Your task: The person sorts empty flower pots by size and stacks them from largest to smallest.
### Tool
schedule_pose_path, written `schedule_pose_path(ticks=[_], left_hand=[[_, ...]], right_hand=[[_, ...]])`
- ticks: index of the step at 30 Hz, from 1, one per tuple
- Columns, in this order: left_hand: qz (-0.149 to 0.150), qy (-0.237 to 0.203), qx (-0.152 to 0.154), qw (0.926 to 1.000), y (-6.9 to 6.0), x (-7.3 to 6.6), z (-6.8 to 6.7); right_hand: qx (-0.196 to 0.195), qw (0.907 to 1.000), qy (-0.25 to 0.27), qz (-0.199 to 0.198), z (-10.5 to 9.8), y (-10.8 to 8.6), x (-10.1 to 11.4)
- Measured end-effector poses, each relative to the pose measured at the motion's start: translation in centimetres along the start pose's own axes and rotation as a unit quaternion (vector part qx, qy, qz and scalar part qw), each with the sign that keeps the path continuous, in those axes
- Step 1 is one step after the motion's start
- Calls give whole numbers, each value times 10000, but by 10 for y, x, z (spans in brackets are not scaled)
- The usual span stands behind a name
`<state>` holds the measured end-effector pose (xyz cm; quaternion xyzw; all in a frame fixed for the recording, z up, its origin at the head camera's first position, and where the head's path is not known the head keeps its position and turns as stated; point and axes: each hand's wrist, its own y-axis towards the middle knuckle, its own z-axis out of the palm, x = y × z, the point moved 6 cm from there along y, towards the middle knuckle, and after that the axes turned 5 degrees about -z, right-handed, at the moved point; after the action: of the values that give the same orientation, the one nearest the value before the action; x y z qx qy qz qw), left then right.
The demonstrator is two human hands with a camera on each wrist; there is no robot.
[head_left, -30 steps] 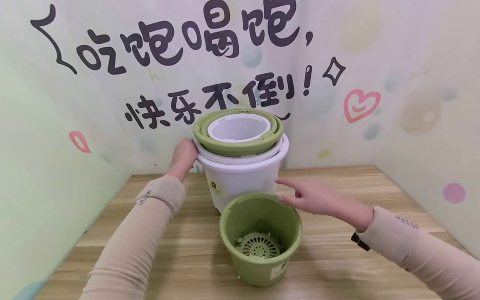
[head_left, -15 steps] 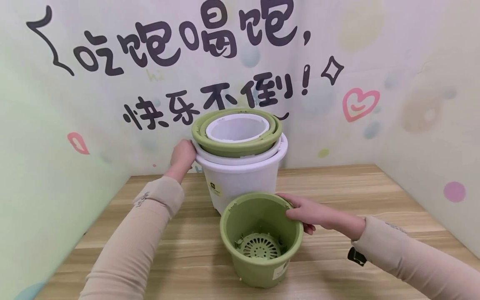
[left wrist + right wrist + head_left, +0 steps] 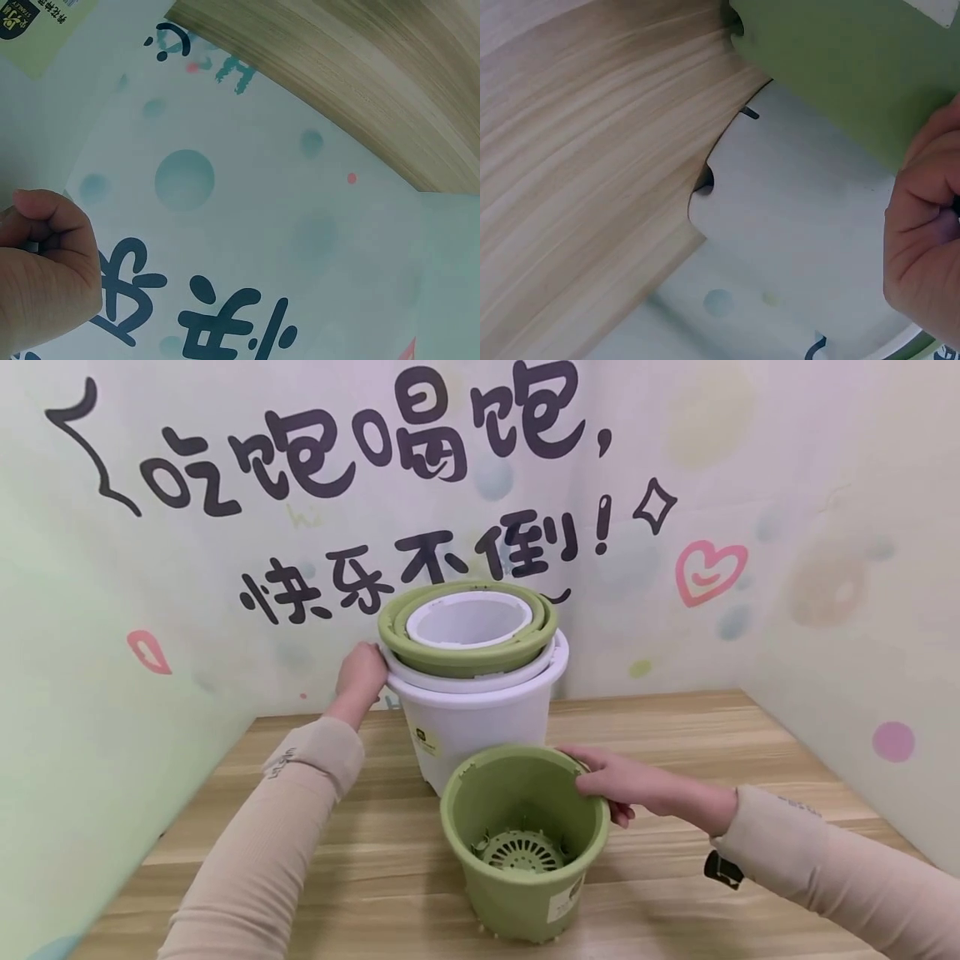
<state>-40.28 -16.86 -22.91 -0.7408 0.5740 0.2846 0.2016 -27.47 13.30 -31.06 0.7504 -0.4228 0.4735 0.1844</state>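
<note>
A stack of nested flower pots stands upright on the wooden table. Its outermost white pot carries a yellowish label; other white and green rims show inside, with a small white pot in the centre. My left hand holds the stack's rim at the left, its fingers curled in the left wrist view. In front stands a separate green flower pot with a slotted bottom. My right hand grips its right rim, thumb over the inner side and fingers outside. Part of that grip is hidden in the right wrist view.
The wooden table runs back to a printed backdrop with large dark lettering. Pale walls stand at the left and right. The green pot stands close in front of the white stack.
My right hand has gone from hovering beside the green pot with fingers outstretched to gripping its rim. The left hand keeps its hold on the stack's rim. The view has shifted slightly.
</note>
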Motion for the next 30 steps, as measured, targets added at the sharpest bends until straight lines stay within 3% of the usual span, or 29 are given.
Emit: schedule_pose_path(ticks=[14, 19, 30], left_hand=[[26, 29, 37, 10000, 0, 4, -1], [50, 80, -1, 10000, 2, 3, -1], [59, 107, -59, 9999, 2, -1, -1]], right_hand=[[80, 9999, 82, -34, -15, -5, 54], [150, 9998, 16, 127, -23, -7, 74], [89, 9995, -233, 173, -49, -11, 123]])
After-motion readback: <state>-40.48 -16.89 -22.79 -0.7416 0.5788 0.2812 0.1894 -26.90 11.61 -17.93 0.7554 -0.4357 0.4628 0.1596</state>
